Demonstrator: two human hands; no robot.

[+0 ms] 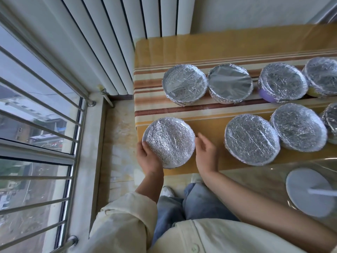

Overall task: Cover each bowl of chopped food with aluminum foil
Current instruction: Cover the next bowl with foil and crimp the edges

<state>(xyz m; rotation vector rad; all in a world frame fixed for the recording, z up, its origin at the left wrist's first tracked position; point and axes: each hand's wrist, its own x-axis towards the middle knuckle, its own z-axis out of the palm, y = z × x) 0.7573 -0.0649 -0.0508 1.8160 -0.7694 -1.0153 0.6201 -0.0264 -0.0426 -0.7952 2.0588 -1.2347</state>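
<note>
Held bowl: round bowl capped with crinkled silver aluminium foil [168, 142], at the near-left corner of the yellow striped glass-topped table [182, 44], lying between the two hands.
Left: left hand [147, 157] grips the bowl's near-left rim, with the thumb lying on the foil.
Right: right hand [207, 154] is relaxed with fingers loosely extended, just beside the bowl's right rim; contact cannot be told.
Others: seven foil-covered bowls [252, 139] in two rows to the right, apart from both hands.

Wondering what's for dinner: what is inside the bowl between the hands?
Only crumpled foil shows, stretched over the bowl and down its side; the left hand holds its edge. The contents are hidden beneath it.
</note>
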